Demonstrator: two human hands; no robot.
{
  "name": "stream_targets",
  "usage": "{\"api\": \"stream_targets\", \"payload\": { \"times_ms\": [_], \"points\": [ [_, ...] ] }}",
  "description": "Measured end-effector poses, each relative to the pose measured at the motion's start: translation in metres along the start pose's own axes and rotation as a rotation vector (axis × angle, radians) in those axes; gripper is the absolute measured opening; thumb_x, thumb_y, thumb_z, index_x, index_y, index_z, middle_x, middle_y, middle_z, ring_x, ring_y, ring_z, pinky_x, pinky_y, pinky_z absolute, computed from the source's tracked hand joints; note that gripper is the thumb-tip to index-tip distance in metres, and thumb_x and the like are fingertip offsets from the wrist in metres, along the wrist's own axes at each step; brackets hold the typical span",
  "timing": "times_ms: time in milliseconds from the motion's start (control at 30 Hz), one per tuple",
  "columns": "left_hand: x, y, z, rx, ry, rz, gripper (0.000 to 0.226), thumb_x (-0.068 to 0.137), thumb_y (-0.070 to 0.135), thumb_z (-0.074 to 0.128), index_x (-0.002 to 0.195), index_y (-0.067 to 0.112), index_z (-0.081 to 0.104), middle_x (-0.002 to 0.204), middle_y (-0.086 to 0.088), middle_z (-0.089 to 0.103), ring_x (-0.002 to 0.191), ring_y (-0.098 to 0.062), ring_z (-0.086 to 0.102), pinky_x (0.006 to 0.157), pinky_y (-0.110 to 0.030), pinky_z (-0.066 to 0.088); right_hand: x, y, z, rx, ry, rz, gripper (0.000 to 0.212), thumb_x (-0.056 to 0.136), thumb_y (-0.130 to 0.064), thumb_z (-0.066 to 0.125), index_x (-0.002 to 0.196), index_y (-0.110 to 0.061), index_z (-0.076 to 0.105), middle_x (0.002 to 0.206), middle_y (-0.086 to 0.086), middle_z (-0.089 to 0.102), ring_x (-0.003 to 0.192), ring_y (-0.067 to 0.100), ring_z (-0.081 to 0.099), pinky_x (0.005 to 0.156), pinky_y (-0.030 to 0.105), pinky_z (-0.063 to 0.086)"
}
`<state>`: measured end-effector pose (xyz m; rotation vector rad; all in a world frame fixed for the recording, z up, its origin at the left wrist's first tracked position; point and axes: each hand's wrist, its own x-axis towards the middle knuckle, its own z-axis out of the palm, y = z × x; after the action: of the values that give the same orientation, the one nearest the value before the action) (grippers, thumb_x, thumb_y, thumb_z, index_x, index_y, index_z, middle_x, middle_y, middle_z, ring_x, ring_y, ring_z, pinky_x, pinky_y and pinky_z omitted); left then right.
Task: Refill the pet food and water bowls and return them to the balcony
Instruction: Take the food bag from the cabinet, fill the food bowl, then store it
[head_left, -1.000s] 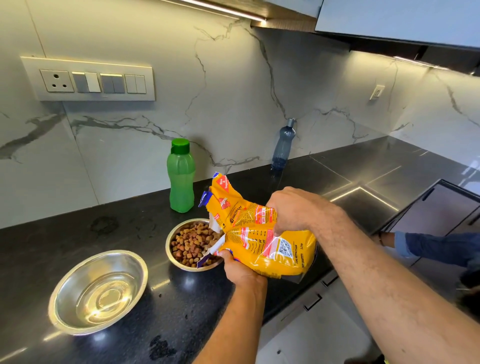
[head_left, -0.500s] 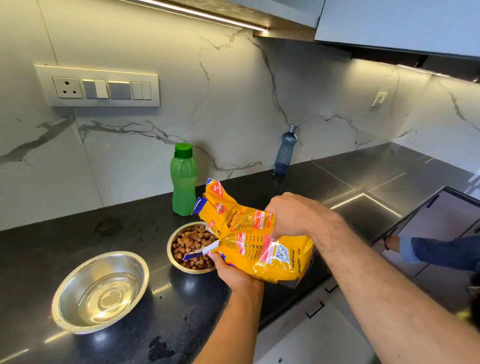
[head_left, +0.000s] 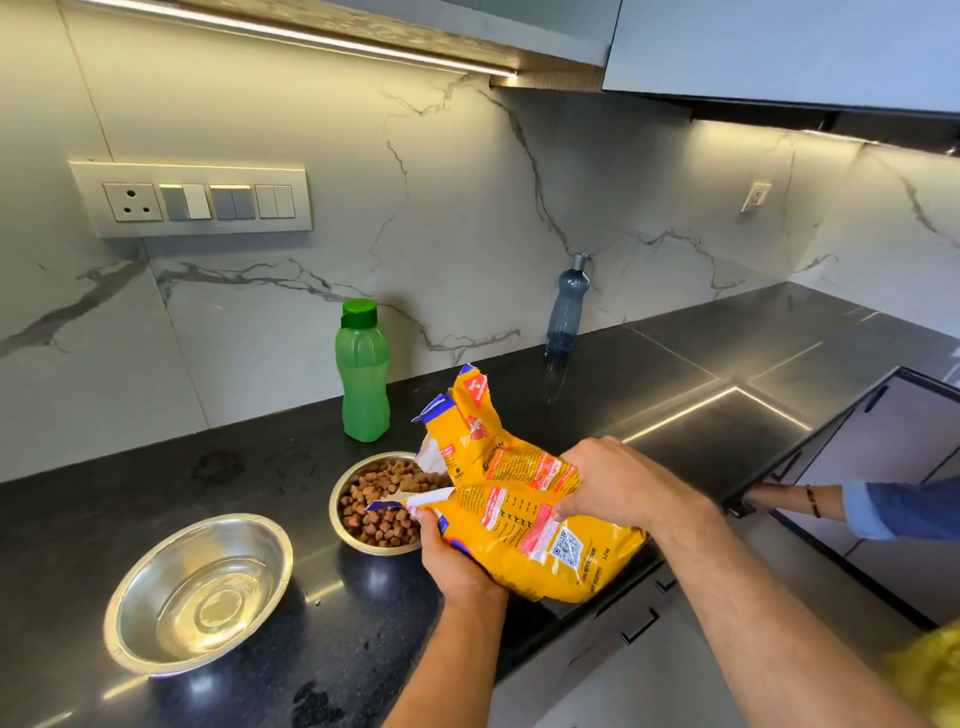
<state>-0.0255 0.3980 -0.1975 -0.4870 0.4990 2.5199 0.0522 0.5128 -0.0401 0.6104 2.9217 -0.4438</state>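
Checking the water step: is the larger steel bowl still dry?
No, the larger bowl holds clear water, beside the kibble bowl.

Countertop (head_left: 675, 374): black polished stone, glossy, mirrors the strip light; a few dull smudges.
Backsplash (head_left: 467, 208): white marble-look slab, grey veins, smooth with a soft sheen.
2 bowls: water bowl (head_left: 135, 587) and food bowl (head_left: 336, 499), both shiny steel with bright reflections. Kibble (head_left: 382, 483) brown, matt, rough.
Food bag (head_left: 519, 525): yellow printed plastic film, glossy, crinkled.
Green bottle (head_left: 362, 384): translucent plastic, satin; cap glossier.
Grey bottle (head_left: 567, 312): tinted clear plastic.
Switch panel (head_left: 197, 200): smooth plastic.
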Motion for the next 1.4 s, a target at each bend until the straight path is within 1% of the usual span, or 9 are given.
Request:
{"api": "stream_targets", "payload": {
  "times_ms": [167, 300, 533, 733, 867, 933, 1000, 1200, 1400],
  "points": [
    [-0.001, 0.003, -0.003, 0.023, 0.029, 0.014, 0.053, 0.094, 0.061, 0.049, 0.122, 0.019, 0.067, 0.112, -0.014, 0.075, 0.101, -0.035, 0.069, 0.091, -0.050, 0.052, 0.000, 0.009, 0.010, 0.104, -0.019, -0.012, 0.020, 0.080, -0.037, 0.088, 0.082, -0.022, 0.075, 0.078, -0.010, 0.076, 0.067, 0.003, 0.070, 0.065, 0.030, 0.056],
    [-0.006, 0.004, -0.002, 0.028, 0.023, 0.062, 0.049, 0.096, 0.060, 0.048, 0.118, 0.021, 0.068, 0.104, -0.010, 0.078, 0.087, -0.029, 0.074, 0.080, -0.044, 0.054, 0.001, 0.012, 0.010, 0.121, -0.018, -0.031, 0.020, 0.080, -0.037, 0.088, 0.084, -0.022, 0.075, 0.084, -0.007, 0.078, 0.075, 0.006, 0.074, 0.077, 0.039, 0.063],
    [-0.014, 0.009, 0.002, 0.066, -0.010, 0.104, 0.045, 0.096, 0.059, 0.048, 0.115, 0.023, 0.068, 0.102, -0.008, 0.078, 0.082, -0.027, 0.077, 0.077, -0.043, 0.053, 0.000, 0.022, 0.014, 0.193, -0.021, -0.071, 0.020, 0.080, -0.040, 0.087, 0.088, -0.026, 0.076, 0.086, -0.011, 0.079, 0.074, 0.002, 0.075, 0.075, 0.034, 0.064],
    [-0.020, 0.011, 0.003, 0.170, -0.009, 0.140, 0.045, 0.095, 0.057, 0.053, 0.122, 0.023, 0.065, 0.107, -0.010, 0.077, 0.089, -0.029, 0.076, 0.086, -0.048, 0.054, -0.005, 0.040, 0.027, 0.314, -0.035, -0.059, 0.019, 0.077, -0.043, 0.089, 0.079, -0.032, 0.072, 0.080, -0.017, 0.077, 0.069, -0.003, 0.073, 0.064, 0.024, 0.058],
    [-0.024, 0.011, -0.001, 0.221, 0.006, 0.183, 0.043, 0.094, 0.055, 0.055, 0.122, 0.022, 0.065, 0.110, -0.013, 0.076, 0.094, -0.031, 0.075, 0.088, -0.050, 0.054, -0.011, 0.054, 0.045, 0.389, -0.038, -0.061, 0.020, 0.072, -0.045, 0.090, 0.080, -0.034, 0.075, 0.077, -0.025, 0.075, 0.069, -0.007, 0.071, 0.064, 0.022, 0.056],
    [-0.028, 0.011, -0.003, 0.230, 0.020, 0.237, 0.038, 0.097, 0.050, 0.055, 0.121, 0.022, 0.064, 0.106, -0.012, 0.077, 0.090, -0.029, 0.076, 0.080, -0.045, 0.058, -0.015, 0.059, 0.053, 0.423, -0.048, -0.077, 0.019, 0.070, -0.046, 0.091, 0.077, -0.044, 0.074, 0.076, -0.030, 0.073, 0.069, -0.009, 0.070, 0.060, 0.017, 0.052],
    [-0.032, 0.012, -0.008, 0.245, 0.035, 0.260, 0.035, 0.097, 0.048, 0.055, 0.119, 0.023, 0.064, 0.102, -0.010, 0.078, 0.085, -0.026, 0.077, 0.070, -0.041, 0.060, -0.016, 0.062, 0.060, 0.466, -0.059, -0.094, 0.019, 0.070, -0.046, 0.091, 0.075, -0.046, 0.073, 0.079, -0.030, 0.074, 0.071, -0.009, 0.071, 0.061, 0.015, 0.052],
    [-0.044, 0.014, -0.020, 0.323, 0.088, 0.313, 0.047, 0.094, 0.054, 0.056, 0.124, 0.021, 0.067, 0.111, -0.014, 0.075, 0.097, -0.032, 0.074, 0.090, -0.050, 0.055, -0.015, 0.061, 0.073, 0.544, -0.111, -0.120, 0.020, 0.073, -0.041, 0.090, 0.085, -0.036, 0.076, 0.085, -0.024, 0.077, 0.077, -0.005, 0.073, 0.072, 0.023, 0.059],
    [-0.048, 0.031, -0.016, 0.369, 0.086, 0.344, 0.054, 0.091, 0.053, 0.058, 0.130, 0.018, 0.065, 0.119, -0.017, 0.072, 0.110, -0.039, 0.068, 0.100, -0.055, 0.051, -0.009, 0.045, 0.077, 0.602, -0.091, -0.135, 0.022, 0.067, -0.039, 0.087, 0.077, -0.052, 0.072, 0.079, -0.023, 0.076, 0.072, -0.003, 0.073, 0.066, 0.022, 0.054]
  ]
}}
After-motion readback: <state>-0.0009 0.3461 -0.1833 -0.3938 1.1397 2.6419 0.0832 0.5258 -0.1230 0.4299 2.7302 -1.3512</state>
